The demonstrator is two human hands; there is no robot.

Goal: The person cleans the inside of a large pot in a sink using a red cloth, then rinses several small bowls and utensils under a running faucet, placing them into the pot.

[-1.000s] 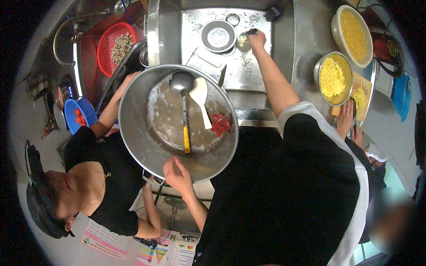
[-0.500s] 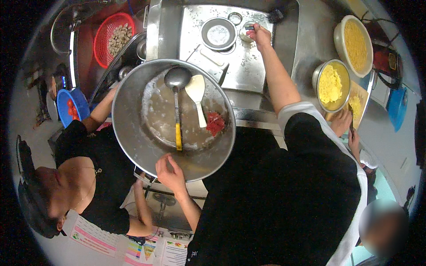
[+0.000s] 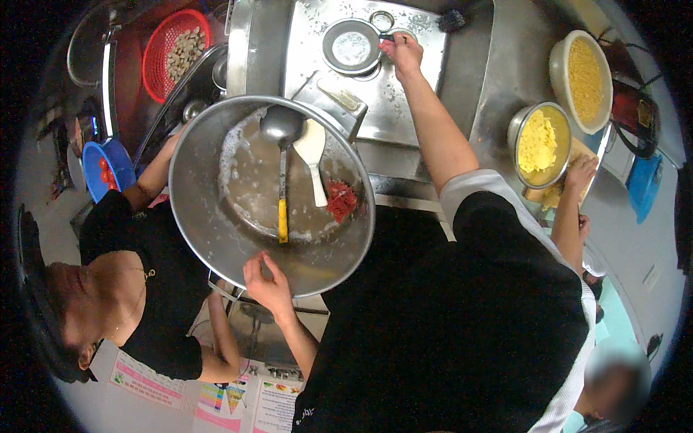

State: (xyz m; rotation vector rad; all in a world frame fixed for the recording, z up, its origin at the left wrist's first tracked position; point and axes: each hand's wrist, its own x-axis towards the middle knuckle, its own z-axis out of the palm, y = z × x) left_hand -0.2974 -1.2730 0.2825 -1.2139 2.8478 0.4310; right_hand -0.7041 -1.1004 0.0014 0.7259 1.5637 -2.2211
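Note:
A large metal pot point(image 3: 216, 238) of cloudy, frothy liquid stands in front of me, slightly left. A yellow-handled ladle point(image 3: 283, 173), a white paddle point(image 3: 310, 153) and a red clump point(image 3: 341, 200) lie in it. My left hand point(image 3: 267, 283) is over the pot's near rim, fingers loosely bent and apart with nothing visible in them; whether it touches the rim is unclear. My right hand point(image 3: 402, 54) reaches into the sink and grips a short dark handle point(image 3: 386, 37) beside a round metal pan point(image 3: 350, 47). My fingers hide which vessel the handle belongs to.
At left a co-worker point(image 3: 144, 289) reaches around the pot. Beyond are a red basket point(image 3: 160, 61) and a blue basin point(image 3: 119, 164). At right stand a bowl of yellow shreds point(image 3: 535, 144) and a white tub point(image 3: 557, 79); another worker's hand point(image 3: 580, 173) is over a board.
My right hand has shifted left toward the round pan. The worker at right has moved a hand across the board. The whole view has shifted slightly.

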